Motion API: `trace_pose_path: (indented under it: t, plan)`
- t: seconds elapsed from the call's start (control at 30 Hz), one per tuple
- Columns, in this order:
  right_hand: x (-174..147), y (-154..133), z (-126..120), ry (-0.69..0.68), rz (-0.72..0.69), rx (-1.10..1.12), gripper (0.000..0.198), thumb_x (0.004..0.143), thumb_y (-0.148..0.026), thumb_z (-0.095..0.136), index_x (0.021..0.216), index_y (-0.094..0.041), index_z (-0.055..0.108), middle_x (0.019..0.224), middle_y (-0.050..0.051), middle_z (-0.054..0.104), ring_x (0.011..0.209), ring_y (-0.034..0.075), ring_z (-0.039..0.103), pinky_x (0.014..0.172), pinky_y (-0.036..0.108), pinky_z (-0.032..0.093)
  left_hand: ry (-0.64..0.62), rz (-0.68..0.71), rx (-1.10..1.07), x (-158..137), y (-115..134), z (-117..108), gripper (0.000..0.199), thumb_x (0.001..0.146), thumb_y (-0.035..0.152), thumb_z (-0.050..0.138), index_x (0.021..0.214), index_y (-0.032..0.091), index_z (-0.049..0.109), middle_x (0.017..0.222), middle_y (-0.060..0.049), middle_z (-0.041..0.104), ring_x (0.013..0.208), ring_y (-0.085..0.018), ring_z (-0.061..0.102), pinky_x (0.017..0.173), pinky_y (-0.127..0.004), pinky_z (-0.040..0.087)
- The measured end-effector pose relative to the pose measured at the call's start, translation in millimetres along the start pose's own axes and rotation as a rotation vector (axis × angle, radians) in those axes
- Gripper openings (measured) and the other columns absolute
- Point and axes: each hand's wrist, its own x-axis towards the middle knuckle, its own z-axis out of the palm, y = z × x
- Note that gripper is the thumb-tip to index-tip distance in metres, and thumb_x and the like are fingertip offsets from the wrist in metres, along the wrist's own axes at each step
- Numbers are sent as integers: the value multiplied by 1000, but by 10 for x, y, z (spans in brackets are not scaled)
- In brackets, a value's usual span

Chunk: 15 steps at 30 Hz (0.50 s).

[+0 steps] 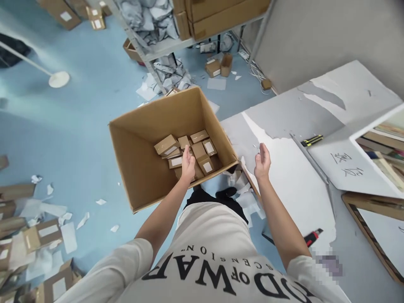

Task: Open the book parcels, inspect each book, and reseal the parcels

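Note:
A large open-topped cardboard box (128, 164) stands in front of me. Several small brown cartons (166, 145) with white labels lie loosely at its bottom. My left hand (188, 165) reaches over the box's near edge, above those cartons. Its fingers are extended and it holds nothing. To the right of the box, my right hand (262, 163) hovers above the white-covered table (287, 185). Its fingers are partly stretched and nothing shows in it. Neither hand grips the large box.
A yellow-black utility knife (312, 140) and a red-black one (313, 237) lie on the table. Behind the box stands a shelf (167, 49) with grey parcels (151, 19). Flattened cartons and paper scraps (47, 229) litter the blue floor at left.

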Motion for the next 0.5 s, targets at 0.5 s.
trace_pose_path:
  t: [0.5]
  plan:
    - [107, 434, 2669, -568, -49, -303, 62, 87, -57, 51, 136, -19, 50, 143, 14, 51, 134, 25, 46, 113, 48, 34, 542, -153, 178, 466, -613, -2417, 75, 85, 67, 47, 142, 19, 42, 153, -13, 37, 143, -27, 32, 119, -39, 24]
